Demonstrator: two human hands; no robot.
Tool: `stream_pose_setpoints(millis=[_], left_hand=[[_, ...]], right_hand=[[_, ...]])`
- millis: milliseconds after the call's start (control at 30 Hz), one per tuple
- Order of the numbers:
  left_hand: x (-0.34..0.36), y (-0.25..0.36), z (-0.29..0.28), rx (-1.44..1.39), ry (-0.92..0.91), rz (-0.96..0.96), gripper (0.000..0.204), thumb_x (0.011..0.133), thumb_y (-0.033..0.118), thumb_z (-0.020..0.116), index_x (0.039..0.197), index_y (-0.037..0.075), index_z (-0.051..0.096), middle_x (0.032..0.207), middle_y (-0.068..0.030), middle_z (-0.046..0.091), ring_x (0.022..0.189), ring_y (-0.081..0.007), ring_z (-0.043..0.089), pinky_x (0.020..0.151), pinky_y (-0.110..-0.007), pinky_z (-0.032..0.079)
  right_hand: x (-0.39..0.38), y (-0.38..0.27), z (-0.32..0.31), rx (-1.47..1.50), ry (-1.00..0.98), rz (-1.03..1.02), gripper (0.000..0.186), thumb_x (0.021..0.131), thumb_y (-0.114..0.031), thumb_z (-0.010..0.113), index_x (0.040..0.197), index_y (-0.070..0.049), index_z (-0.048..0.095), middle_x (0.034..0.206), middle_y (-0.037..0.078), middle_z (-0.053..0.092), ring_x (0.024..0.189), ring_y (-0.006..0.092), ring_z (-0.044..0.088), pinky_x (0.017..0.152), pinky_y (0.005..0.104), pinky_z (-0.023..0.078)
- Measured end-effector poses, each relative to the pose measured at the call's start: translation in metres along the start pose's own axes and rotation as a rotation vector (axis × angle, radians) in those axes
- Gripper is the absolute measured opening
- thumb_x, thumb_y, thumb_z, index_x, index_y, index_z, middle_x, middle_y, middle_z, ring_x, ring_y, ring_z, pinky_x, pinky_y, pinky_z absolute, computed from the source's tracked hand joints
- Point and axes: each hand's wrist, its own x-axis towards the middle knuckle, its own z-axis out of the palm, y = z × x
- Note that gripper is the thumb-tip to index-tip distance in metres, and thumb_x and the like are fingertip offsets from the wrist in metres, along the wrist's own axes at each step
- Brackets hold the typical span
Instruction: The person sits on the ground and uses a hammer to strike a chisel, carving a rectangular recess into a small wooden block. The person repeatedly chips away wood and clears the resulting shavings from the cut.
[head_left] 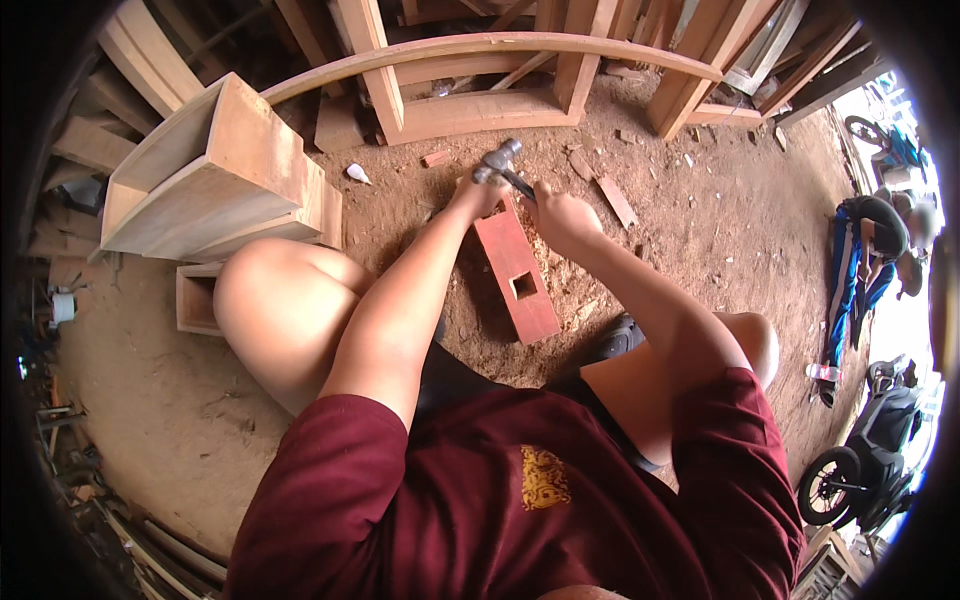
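Two hands at work — my right hand (562, 218) clenched on a hammer (500, 165), left hand (478, 195) gripping something unclear atop the red mortised block (518, 272) on the dirt floor (690, 230) — chiselling stage, I judge; next blow needs square aim.

Landmark: red wooden block (518, 275). Beyond its far end we see open dirt floor (690, 230), broken only by small wood scraps (617, 201). Left of it our raised knee (285, 305) and the stacked timber boxes (215, 175) close the way. Far beyond it the curved wooden frame (480, 48) bars passage.
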Motion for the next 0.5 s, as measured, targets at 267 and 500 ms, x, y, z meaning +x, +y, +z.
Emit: stream_pose_setpoints(millis=[267,500], left_hand=[[-0.019,0.004,0.006,-0.317,0.2,0.143,0.027,0.083,0.013,0.071,0.108,0.005,0.064,0.093,-0.0098,0.071,0.086,-0.0173,0.065,0.078,-0.036,0.052],[-0.011,-0.023,-0.002,-0.393,0.097,0.15,0.013,0.079,0.011,0.073,0.089,0.006,0.066,0.076,0.0011,0.063,0.074,-0.01,0.06,0.067,-0.029,0.048]], right_hand=[[-0.016,-0.024,-0.013,0.355,0.429,-0.17,0.037,0.101,-0.038,0.043,0.107,-0.001,0.045,0.072,0.027,0.063,0.066,0.0457,0.064,0.057,0.0522,0.051],[0.002,-0.006,-0.01,0.439,0.011,0.022,0.044,0.1,-0.038,0.046,0.1,0.004,0.058,0.087,0.029,0.065,0.085,0.0424,0.065,0.074,0.049,0.049]])
